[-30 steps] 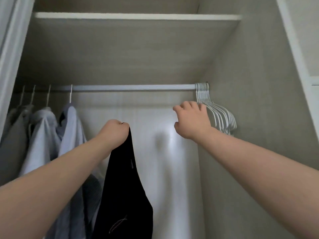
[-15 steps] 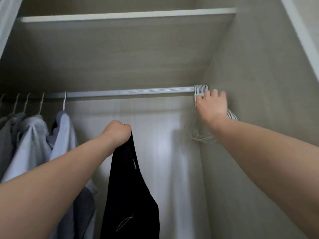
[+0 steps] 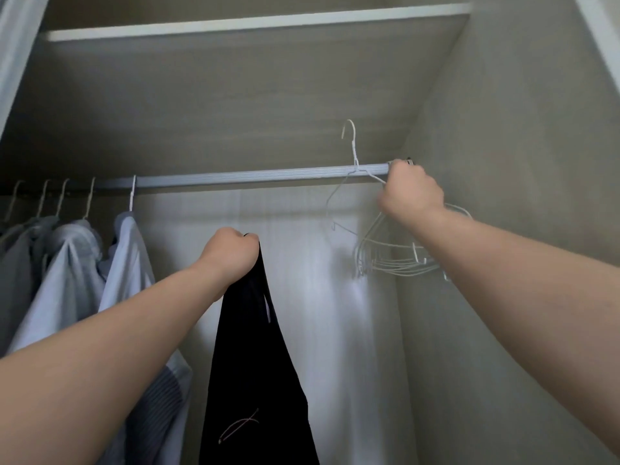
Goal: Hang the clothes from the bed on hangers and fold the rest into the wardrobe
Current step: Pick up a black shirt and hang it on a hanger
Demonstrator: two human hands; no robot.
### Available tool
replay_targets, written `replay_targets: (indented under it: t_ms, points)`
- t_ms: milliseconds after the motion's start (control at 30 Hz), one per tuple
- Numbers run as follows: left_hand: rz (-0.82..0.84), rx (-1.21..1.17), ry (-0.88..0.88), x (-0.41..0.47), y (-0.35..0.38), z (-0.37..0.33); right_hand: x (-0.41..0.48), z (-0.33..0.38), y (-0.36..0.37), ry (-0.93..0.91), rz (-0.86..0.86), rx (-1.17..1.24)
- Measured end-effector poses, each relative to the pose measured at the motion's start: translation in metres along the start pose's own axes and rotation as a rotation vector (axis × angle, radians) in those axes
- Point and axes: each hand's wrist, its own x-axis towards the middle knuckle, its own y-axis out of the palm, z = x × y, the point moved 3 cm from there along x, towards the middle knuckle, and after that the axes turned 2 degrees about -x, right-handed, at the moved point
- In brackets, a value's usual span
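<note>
Several shirts [image 3: 77,263] already hang at the left of the rail [image 3: 251,177], while the left hand [image 3: 231,256], fingers curled tight, holds the black garment [image 3: 255,364] mid-wardrobe, not yet hung, and the right hand [image 3: 411,193] pinches a hanger [image 3: 355,157], its hook above the rail.

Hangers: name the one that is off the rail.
The white wire hanger gripped by the right hand, its hook above the rail. The other empty hangers hang bunched below that hand; those at left carry shirts.
</note>
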Motion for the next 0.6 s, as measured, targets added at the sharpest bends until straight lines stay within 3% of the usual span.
replay_targets:
  t_ms: [167,233,367,500,600]
  points:
    - [-0.098,0.031,0.041,-0.018,-0.023,-0.005,-0.061,0.018,0.016,0.361,0.211,0.931]
    - [-0.129,0.039,0.062,-0.026,-0.035,-0.006,-0.099,0.019,0.018,0.453,0.249,1.176]
    - [-0.182,-0.050,0.065,-0.043,-0.065,-0.007,-0.163,0.030,0.008,0.503,0.218,1.402]
    - [-0.222,-0.063,0.089,-0.063,-0.099,-0.016,-0.181,0.056,-0.007,0.494,0.377,1.514]
    - [-0.243,-0.070,0.095,-0.078,-0.126,-0.029,-0.182,0.071,-0.026,0.366,0.421,1.527]
